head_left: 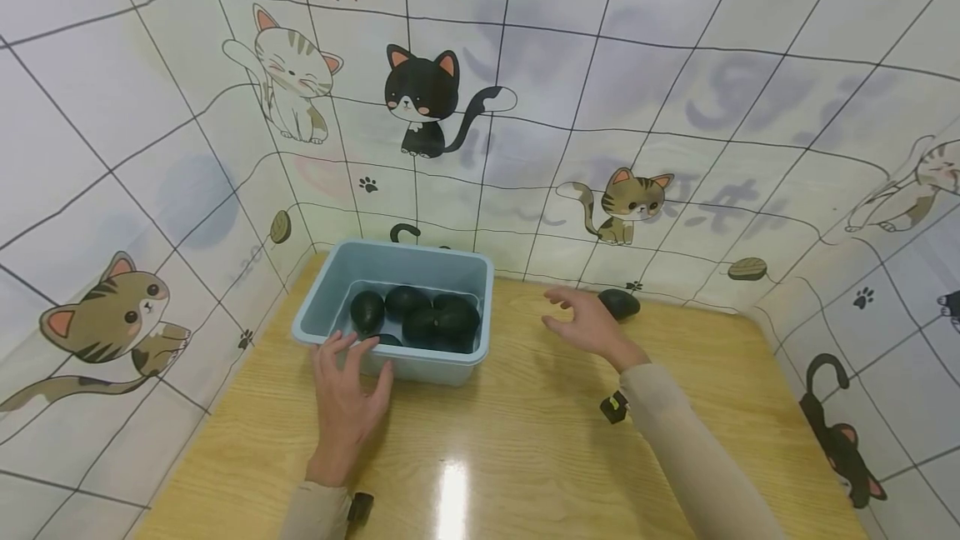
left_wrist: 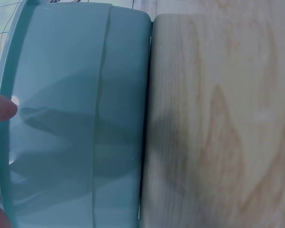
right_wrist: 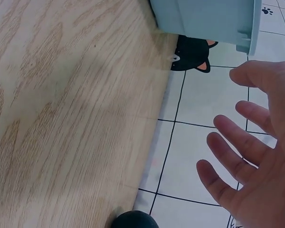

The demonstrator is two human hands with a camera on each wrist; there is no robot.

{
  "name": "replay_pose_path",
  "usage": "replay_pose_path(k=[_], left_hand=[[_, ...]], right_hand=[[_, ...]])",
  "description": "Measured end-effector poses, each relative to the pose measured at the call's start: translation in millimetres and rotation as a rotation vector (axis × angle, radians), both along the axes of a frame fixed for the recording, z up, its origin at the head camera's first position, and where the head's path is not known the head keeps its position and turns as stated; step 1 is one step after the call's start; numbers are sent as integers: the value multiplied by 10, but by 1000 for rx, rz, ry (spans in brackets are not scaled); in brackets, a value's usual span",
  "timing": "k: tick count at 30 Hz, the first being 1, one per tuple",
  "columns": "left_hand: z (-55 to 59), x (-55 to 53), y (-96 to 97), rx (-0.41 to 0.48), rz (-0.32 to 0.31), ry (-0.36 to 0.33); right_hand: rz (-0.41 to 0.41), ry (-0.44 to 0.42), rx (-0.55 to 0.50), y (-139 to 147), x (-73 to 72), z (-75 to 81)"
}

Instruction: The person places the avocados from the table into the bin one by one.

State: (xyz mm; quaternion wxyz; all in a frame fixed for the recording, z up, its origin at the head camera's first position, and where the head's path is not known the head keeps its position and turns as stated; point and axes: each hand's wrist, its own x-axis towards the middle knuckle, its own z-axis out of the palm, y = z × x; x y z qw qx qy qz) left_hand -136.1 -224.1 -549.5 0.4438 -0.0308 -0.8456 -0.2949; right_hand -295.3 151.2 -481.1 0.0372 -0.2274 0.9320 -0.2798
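A light blue plastic bin (head_left: pixel 427 367) stands at the back left of the wooden table, holding several dark green avocados (head_left: pixel 406 304). My left hand (head_left: pixel 348 398) rests its fingertips on the bin's front rim, fingers spread; in the left wrist view a fingertip (left_wrist: pixel 5 108) touches the bin's edge. My right hand (head_left: pixel 588 325) is held over the table right of the bin, its fingers loosely bent with nothing in them. Just behind it, near the back wall, lies one more dark green avocado (head_left: pixel 621 303), partly seen at the bottom of the right wrist view.
White tiled sheeting with cartoon cats (head_left: pixel 423 98) covers the walls behind and at both sides of the wooden table (head_left: pixel 525 440). A small black wrist device (head_left: pixel 615 407) sits by the right cuff, another dark one (head_left: pixel 361 508) by the left cuff.
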Motion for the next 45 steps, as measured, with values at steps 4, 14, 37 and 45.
replay_pose_path(k=[4,14,37,45], left_hand=[[4,-2,2,-1,1,2],[26,-3,-2,-1,-5,0],[7,-8,-3,6,-8,-11],[1,1,6,15,-6,-19]], right_hand=[[-20,-17,-1,33,-11,-27],[-71,-64,-12,129,-55,-148],[-190,-41,-18,347,-154,-193],[-246,-31,-19,459,-204,-191]])
